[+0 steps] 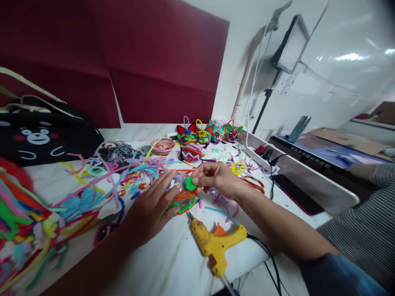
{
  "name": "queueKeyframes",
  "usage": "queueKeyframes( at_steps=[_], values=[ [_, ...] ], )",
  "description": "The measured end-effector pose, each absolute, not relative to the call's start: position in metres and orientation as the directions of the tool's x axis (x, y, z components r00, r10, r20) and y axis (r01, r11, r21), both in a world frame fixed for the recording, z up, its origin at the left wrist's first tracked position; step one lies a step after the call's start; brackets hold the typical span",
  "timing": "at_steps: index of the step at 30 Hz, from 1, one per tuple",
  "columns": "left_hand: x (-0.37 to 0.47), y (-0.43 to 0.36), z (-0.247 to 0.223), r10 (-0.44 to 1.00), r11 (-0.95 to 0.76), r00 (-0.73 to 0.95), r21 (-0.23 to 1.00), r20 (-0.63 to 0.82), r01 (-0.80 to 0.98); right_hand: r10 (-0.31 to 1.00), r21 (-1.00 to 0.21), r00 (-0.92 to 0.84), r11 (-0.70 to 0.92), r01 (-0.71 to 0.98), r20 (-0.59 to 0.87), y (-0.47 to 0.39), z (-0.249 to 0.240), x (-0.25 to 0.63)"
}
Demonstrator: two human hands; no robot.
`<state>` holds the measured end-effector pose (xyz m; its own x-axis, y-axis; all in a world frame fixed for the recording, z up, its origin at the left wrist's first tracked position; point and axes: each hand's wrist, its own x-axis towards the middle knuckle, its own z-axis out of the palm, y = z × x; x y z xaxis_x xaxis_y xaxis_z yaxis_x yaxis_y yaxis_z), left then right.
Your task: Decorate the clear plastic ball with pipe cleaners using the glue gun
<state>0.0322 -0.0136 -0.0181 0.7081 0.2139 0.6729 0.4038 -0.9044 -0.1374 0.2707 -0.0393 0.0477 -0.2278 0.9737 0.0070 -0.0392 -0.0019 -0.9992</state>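
My right hand pinches a green disc between thumb and fingers, over a round craft piece of orange and green pipe cleaners. On the left side of that piece rests my left hand, its fingers spread and touching the edge. A yellow glue gun lies on the table just in front, its nozzle pointing at the piece. Whether the disc touches the piece cannot be made out.
Loose pipe cleaners cover the table's left. Finished animal-face crafts stand at the back, near a black bag. At right are a phone, cables and a person in a striped sleeve.
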Motion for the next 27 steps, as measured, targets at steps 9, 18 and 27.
queueKeyframes(
  at_steps=[9,18,27],
  values=[
    [0.031,-0.008,-0.027,0.204,-0.911,0.703,-0.130,0.681,0.391,0.975,-0.996,-0.216,0.041,-0.082,0.057,-0.036,0.043,0.262],
    [0.033,-0.010,-0.020,0.195,-0.912,0.714,-0.144,0.672,0.384,0.964,-0.994,-0.245,0.102,-0.025,0.105,-0.032,0.044,0.261],
    [0.034,-0.011,-0.018,0.185,-0.905,0.723,-0.172,0.666,0.389,0.907,-0.987,-0.412,0.133,0.093,0.084,-0.028,0.064,0.276]
  ],
)
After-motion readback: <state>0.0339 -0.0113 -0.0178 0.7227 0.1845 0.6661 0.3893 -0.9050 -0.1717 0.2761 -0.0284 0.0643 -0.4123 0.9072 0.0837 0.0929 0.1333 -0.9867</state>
